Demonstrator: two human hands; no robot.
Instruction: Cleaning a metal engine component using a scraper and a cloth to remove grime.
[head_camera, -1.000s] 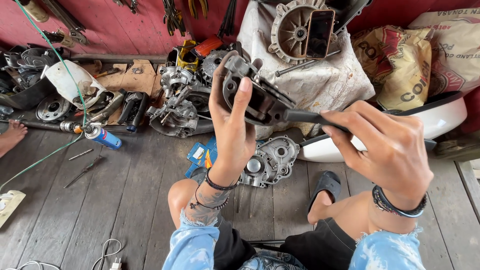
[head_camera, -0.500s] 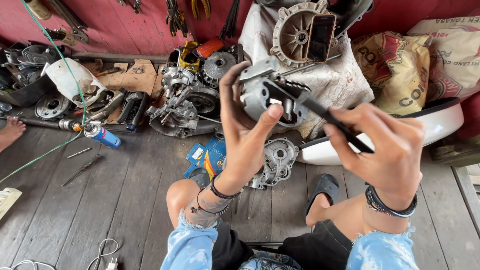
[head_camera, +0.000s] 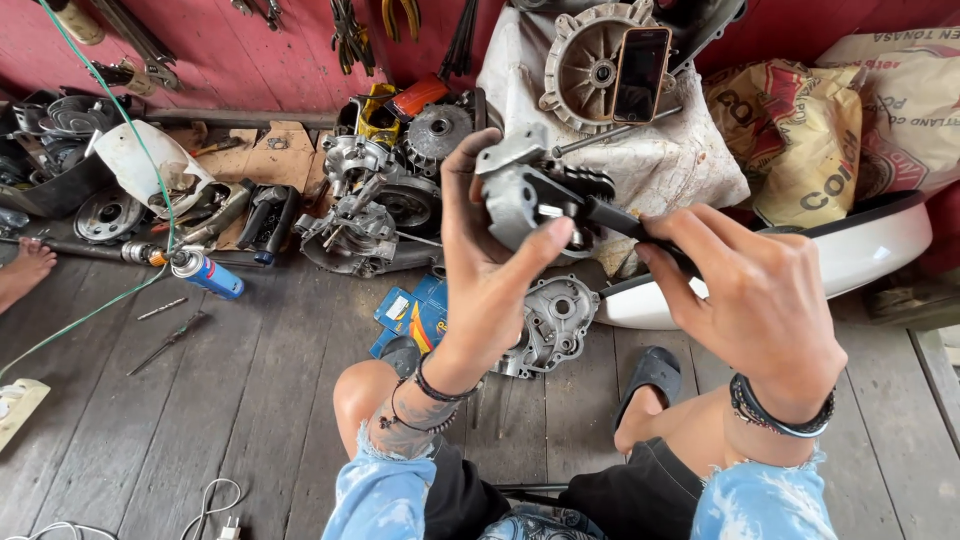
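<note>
My left hand (head_camera: 487, 275) is raised in front of me and grips a grey cast-metal engine part (head_camera: 530, 195) with a toothed black piece at its right side. My right hand (head_camera: 765, 300) holds a black-handled tool (head_camera: 625, 222) whose tip is set into the part's middle. Below the hands, a silver engine cover (head_camera: 550, 320) lies on the wooden floor beside a blue and orange packet (head_camera: 412, 312). My knees and a black sandal (head_camera: 652, 372) show at the bottom.
Engine parts (head_camera: 370, 215) are heaped against the red wall, with a blue gas canister (head_camera: 208, 275) and a green hose (head_camera: 120, 295) at left. A round casing with a phone (head_camera: 640, 72) leaning on it sits on white cloth. Sacks (head_camera: 815, 150) and a white panel (head_camera: 870, 250) lie right. Someone's bare foot (head_camera: 22, 272) shows far left.
The engine part has been turned in my left hand, with my thumb now across its front. My right hand and the tool have stayed on it, shifting slightly left.
</note>
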